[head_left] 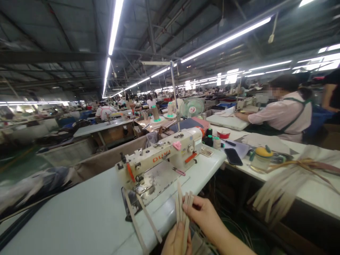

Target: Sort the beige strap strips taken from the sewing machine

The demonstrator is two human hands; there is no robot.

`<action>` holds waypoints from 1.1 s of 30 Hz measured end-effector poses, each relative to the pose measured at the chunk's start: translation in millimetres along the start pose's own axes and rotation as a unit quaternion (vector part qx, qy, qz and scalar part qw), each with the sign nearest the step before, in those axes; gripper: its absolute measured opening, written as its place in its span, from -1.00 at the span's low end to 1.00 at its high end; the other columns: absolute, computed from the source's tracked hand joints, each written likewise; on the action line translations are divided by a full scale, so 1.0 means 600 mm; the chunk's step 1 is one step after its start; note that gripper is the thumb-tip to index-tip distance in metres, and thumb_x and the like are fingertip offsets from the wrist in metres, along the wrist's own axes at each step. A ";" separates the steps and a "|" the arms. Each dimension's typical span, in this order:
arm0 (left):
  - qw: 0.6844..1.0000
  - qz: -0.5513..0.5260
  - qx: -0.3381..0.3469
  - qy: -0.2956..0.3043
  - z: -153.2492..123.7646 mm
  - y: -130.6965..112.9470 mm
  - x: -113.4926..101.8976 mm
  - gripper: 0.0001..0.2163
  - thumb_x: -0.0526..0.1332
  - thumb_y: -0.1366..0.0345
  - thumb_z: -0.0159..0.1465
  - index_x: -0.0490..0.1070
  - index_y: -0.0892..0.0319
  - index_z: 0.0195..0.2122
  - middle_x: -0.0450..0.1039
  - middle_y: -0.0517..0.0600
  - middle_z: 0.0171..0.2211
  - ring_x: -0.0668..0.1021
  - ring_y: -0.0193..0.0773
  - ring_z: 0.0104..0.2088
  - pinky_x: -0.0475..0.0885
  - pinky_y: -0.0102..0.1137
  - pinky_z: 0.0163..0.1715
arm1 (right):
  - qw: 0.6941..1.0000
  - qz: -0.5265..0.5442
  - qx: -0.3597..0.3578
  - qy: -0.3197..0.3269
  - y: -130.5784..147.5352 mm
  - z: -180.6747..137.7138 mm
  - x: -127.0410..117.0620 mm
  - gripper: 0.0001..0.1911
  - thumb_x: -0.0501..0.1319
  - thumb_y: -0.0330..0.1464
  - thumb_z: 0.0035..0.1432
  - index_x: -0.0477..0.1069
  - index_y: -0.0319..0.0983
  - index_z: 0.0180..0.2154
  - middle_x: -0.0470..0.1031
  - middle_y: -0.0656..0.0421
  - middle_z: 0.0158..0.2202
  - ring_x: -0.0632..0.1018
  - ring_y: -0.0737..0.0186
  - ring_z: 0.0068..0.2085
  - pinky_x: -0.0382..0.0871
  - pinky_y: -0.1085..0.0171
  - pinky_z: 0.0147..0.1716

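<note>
My left hand (177, 241) is closed round the lower part of several narrow beige fabric strips (178, 207), which stand up and fan apart a little. Higher on the same bunch, my right hand (203, 212) pinches the strips at the right between thumb and fingers. Both hands are in front of the table's near edge. Beyond them stands a white sewing machine (162, 152) with orange lettering. Two more beige strips (142, 219) trail from its needle area toward the table's front edge. Pink-handled thread snips (178, 171) lie on the machine bed.
On the side table at right are a phone (233, 156), a yellow-lidded jar (261, 158), a red bowl (223, 135), thread spools (209, 140) and a tied bundle of strips (281, 184) hanging over the edge. A co-worker (284, 109) sits at the right. A green fan (191, 107) stands behind.
</note>
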State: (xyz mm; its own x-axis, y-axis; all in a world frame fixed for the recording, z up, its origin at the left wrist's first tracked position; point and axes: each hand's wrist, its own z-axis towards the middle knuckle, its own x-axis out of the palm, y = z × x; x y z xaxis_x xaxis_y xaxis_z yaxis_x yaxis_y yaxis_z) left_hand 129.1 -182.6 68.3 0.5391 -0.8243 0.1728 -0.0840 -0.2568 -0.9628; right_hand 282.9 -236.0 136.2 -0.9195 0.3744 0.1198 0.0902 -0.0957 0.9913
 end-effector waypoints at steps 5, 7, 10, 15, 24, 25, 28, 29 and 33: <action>0.999 -0.041 0.012 -0.029 -0.018 0.001 0.031 -0.30 0.00 -0.50 0.23 0.26 0.16 -0.26 0.23 -0.14 -0.62 0.27 -0.36 -0.71 0.33 -0.44 -0.68 | 0.998 0.032 0.053 0.032 0.023 0.001 -0.007 -0.49 0.55 -0.01 -0.09 0.69 -0.28 -0.25 0.55 0.17 -0.42 0.42 0.22 -0.41 0.35 0.25 -0.36; 0.999 -0.037 0.015 -0.021 -0.018 -0.006 0.031 -0.32 0.01 -0.48 0.26 0.25 0.16 -0.26 0.23 -0.15 -0.62 0.28 -0.37 -0.71 0.34 -0.45 -0.69 | 0.996 0.032 0.072 0.035 0.018 0.001 -0.009 -0.49 0.55 -0.02 -0.09 0.68 -0.28 -0.24 0.49 0.21 -0.48 0.31 0.33 -0.49 0.24 0.31 -0.47; 0.999 -0.021 0.007 -0.023 -0.016 -0.008 0.027 -0.31 -0.01 -0.49 0.25 0.25 0.16 -0.27 0.22 -0.15 -0.63 0.27 -0.36 -0.72 0.32 -0.45 -0.71 | 0.996 0.048 0.073 0.004 0.007 0.000 -0.011 -0.45 0.57 -0.02 -0.11 0.67 -0.28 -0.20 0.43 0.25 -0.52 0.20 0.40 -0.54 0.11 0.34 -0.53; 0.999 0.003 -0.005 -0.038 -0.012 -0.008 0.024 -0.28 -0.03 -0.52 0.23 0.26 0.16 -0.27 0.22 -0.15 -0.64 0.27 -0.35 -0.72 0.31 -0.44 -0.71 | 0.996 0.054 0.062 -0.020 -0.004 -0.003 -0.008 -0.46 0.53 0.00 -0.04 0.65 -0.31 -0.20 0.47 0.20 -0.46 0.27 0.35 -0.48 0.09 0.33 -0.49; 1.000 0.013 -0.013 -0.006 -0.015 -0.025 0.031 -0.27 -0.04 -0.54 0.20 0.25 0.15 -0.29 0.22 -0.14 -0.68 0.30 -0.32 -0.73 0.32 -0.43 -0.69 | 0.997 0.043 0.058 0.003 -0.006 -0.006 -0.012 -0.55 0.53 -0.03 -0.05 0.64 -0.28 -0.32 0.45 0.25 -0.51 0.31 0.31 -0.49 0.22 0.30 -0.46; 1.000 0.006 -0.008 -0.006 -0.014 -0.021 0.031 -0.29 -0.04 -0.52 0.22 0.25 0.15 -0.29 0.23 -0.13 -0.67 0.31 -0.31 -0.72 0.34 -0.43 -0.68 | 0.997 0.044 0.059 0.007 -0.007 -0.006 -0.011 -0.55 0.54 -0.03 -0.06 0.64 -0.28 -0.33 0.47 0.23 -0.50 0.35 0.29 -0.47 0.27 0.28 -0.43; 1.000 -0.010 -0.004 -0.014 -0.012 -0.007 0.030 -0.31 -0.04 -0.48 0.26 0.25 0.15 -0.28 0.26 -0.13 -0.66 0.31 -0.31 -0.72 0.35 -0.43 -0.67 | 0.997 0.049 0.063 0.016 -0.011 -0.007 -0.008 -0.53 0.55 -0.03 -0.08 0.64 -0.28 -0.31 0.57 0.17 -0.39 0.48 0.19 -0.38 0.39 0.23 -0.30; 1.000 -0.008 -0.005 -0.020 -0.011 -0.002 0.029 -0.32 -0.04 -0.48 0.27 0.25 0.15 -0.28 0.25 -0.14 -0.66 0.30 -0.32 -0.72 0.34 -0.44 -0.69 | 0.997 0.052 0.062 0.016 -0.013 -0.007 -0.007 -0.52 0.56 -0.02 -0.09 0.64 -0.27 -0.28 0.59 0.16 -0.36 0.50 0.17 -0.35 0.41 0.22 -0.26; 0.998 0.036 -0.004 -0.044 -0.012 0.010 0.025 -0.34 -0.07 -0.47 0.29 0.23 0.12 -0.29 0.20 -0.17 -0.68 0.23 -0.34 -0.75 0.26 -0.46 -0.73 | 0.996 0.064 0.058 -0.001 -0.021 -0.010 -0.004 -0.47 0.58 -0.03 -0.11 0.61 -0.24 -0.21 0.58 0.17 -0.34 0.53 0.14 -0.31 0.44 0.22 -0.24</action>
State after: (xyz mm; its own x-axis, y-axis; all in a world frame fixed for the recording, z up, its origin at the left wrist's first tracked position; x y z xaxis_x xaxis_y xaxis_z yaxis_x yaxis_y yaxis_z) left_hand 130.6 -199.9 66.7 0.6030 -0.7933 0.0845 -0.1307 -0.2027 -0.9705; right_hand 281.6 -241.0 123.4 -0.8970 0.3679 0.2450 0.2500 -0.0349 0.9676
